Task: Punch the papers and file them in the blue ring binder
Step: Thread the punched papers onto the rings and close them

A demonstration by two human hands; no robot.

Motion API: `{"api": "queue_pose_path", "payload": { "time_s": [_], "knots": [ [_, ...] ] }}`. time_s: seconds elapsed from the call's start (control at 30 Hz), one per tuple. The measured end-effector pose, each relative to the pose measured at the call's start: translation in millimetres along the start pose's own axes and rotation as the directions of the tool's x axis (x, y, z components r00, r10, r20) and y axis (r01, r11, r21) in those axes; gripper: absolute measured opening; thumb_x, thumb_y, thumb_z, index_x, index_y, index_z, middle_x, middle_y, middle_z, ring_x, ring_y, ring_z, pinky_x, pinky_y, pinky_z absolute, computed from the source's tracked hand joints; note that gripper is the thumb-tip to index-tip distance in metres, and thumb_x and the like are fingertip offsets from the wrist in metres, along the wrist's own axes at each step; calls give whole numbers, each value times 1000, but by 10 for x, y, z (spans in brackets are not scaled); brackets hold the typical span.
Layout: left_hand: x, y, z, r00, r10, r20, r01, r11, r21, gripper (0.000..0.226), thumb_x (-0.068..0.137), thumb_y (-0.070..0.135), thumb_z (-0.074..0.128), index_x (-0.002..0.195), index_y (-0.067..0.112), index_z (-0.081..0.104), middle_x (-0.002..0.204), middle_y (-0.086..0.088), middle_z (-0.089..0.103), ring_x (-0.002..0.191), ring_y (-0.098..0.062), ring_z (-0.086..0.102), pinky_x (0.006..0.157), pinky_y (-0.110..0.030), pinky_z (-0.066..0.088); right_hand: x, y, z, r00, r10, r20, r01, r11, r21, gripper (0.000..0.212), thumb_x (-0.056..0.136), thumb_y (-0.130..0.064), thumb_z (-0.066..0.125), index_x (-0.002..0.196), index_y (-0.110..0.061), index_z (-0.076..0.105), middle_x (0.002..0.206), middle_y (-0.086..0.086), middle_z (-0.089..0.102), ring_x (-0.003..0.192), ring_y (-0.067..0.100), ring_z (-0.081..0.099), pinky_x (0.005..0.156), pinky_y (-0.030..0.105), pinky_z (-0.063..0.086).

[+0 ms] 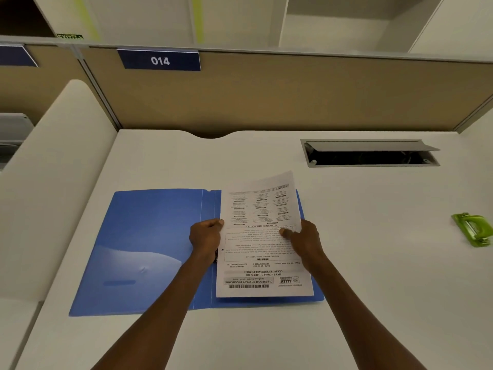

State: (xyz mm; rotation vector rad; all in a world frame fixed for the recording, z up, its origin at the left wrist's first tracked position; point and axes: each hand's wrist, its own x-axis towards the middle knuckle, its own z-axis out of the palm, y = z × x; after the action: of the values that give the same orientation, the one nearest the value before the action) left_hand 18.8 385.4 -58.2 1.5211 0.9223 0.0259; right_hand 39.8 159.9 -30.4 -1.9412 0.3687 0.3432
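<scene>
Two hands meet on one stack of printed papers (262, 236), and we start at their fingers. The left hand (205, 240) pinches the stack's left edge, its fingers (213, 224) curled together on the paper's margin with the thumb tip pressed at the very edge. The right hand (304, 241) grips the right edge, its thumb (286, 232) lying flat on the printed face and the other fingers tucked under the sheets, out of our sight. A punched hole (222, 250) shows near the left margin, just below the left hand, and something dark sits beside it at the spine; we cannot tell whether the hole is threaded on a ring.

The papers lie over the right half of the blue ring binder (149, 249), their far end lifted and curling slightly, their text upside down to us with a barcode at the near end. The binder is spread open and flat on the white tabletop (373, 289), its left cover bare.

Well apart to the right, near the edge of our view, rests a green hole punch (473, 229). Farther back, a cable hatch (370, 153) is set in the tabletop with its flap raised. A tan partition (293, 94) rises behind, bearing a dark label (159, 60) that reads 014.
</scene>
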Motion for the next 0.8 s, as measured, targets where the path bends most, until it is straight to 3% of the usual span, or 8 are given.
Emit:
{"api": "queue_pose_path", "payload": {
  "time_s": [0.1, 0.27, 0.33, 0.6, 0.8],
  "knots": [
    [6, -1, -62, 997, 8, 78, -14, 997, 75, 17, 85, 13, 70, 101, 8, 73, 95, -7, 72, 72, -10, 63, 59, -20, 49, 7, -9, -9, 1000, 11, -6, -11, 1000, -16, 33, 85, -17, 69, 116, -15, 59, 113, 7, 69, 92, 30, 69, 83, 46, 58],
    [18, 20, -231, 959, 46, 281, -135, 942, 308, 20, 81, 14, 74, 100, 7, 73, 98, -9, 74, 88, -24, 70, 83, -39, 58, 3, -10, -7, 1000, -14, -23, 13, 999, -45, 34, 84, -17, 70, 117, -12, 60, 113, 8, 69, 92, 29, 68, 84, 47, 58],
    [23, 33, -274, 937, 47, 347, -182, 911, 371, 21, 81, 12, 74, 101, 5, 73, 100, -9, 73, 90, -25, 70, 86, -42, 57, 5, -11, -8, 999, -22, -32, 20, 998, -63, 34, 84, -17, 70, 117, -12, 60, 113, 7, 69, 92, 28, 68, 84, 46, 58],
    [47, 131, -356, 871, 5, 491, -318, 769, 555, 26, 81, 13, 74, 105, 3, 71, 109, -9, 72, 95, -22, 68, 81, -29, 54, -23, -34, -4, 996, -63, -56, 55, 988, -147, 34, 84, -19, 70, 115, -13, 58, 114, 7, 68, 92, 27, 67, 80, 40, 58],
    [86, 152, -342, 848, -31, 530, -355, 709, 609, 23, 81, 15, 73, 103, 6, 71, 109, -7, 71, 87, -15, 65, 66, -18, 48, -23, -41, -21, 995, -83, -56, 72, 982, -174, 34, 85, -20, 70, 115, -13, 56, 115, 7, 67, 88, 25, 66, 74, 33, 56]
  ]
}}
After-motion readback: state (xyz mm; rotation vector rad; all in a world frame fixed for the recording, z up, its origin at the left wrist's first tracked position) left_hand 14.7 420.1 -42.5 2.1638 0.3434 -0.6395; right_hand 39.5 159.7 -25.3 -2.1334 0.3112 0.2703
